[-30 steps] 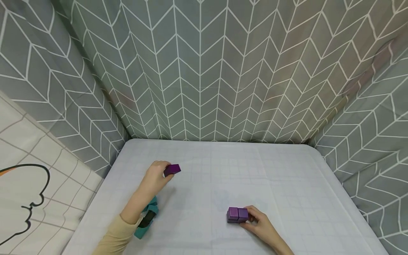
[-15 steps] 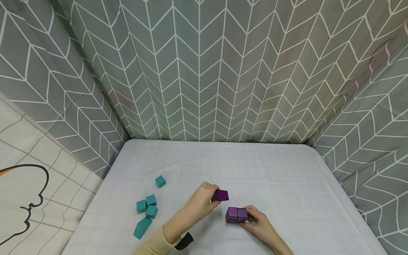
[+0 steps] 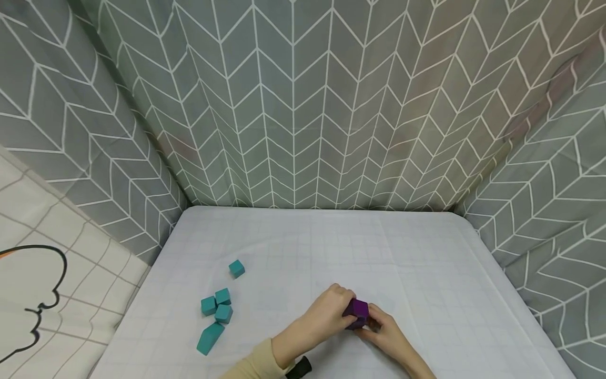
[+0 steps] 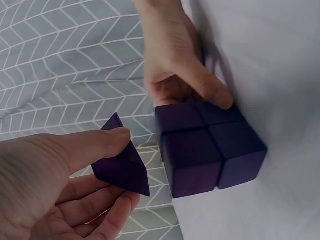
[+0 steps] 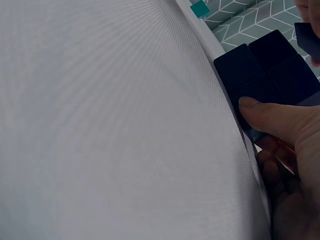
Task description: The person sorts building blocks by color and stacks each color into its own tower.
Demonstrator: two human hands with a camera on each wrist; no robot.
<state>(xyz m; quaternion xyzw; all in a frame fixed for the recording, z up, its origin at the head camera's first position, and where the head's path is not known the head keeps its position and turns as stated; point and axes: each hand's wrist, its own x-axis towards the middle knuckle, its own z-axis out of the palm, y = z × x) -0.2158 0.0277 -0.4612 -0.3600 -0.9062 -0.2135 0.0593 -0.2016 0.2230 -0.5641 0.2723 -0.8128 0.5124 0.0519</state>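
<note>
My left hand (image 3: 326,316) pinches a dark purple wedge-shaped block (image 4: 122,167) between thumb and fingers. In the left wrist view the wedge is close beside a group of purple cubes (image 4: 192,160), with a gap between them. The cubes form a two-by-two face low against the white table. My right hand (image 3: 390,337) grips that group from the right, its thumb (image 5: 265,112) laid over one cube. In the head view the wedge hides most of the cubes.
On the left of the white table (image 3: 426,263) are several loose teal pieces: a lone cube (image 3: 236,269) farther back, a cluster of cubes (image 3: 223,313), and a longer pointed block (image 3: 210,338) nearer the front. Patterned curtains (image 3: 307,105) enclose the back and sides.
My left hand has carried the purple wedge from the table's left side rightward and nearer, up to the purple cubes. The teal pieces it covered now show. My right hand has stayed on the cubes.
</note>
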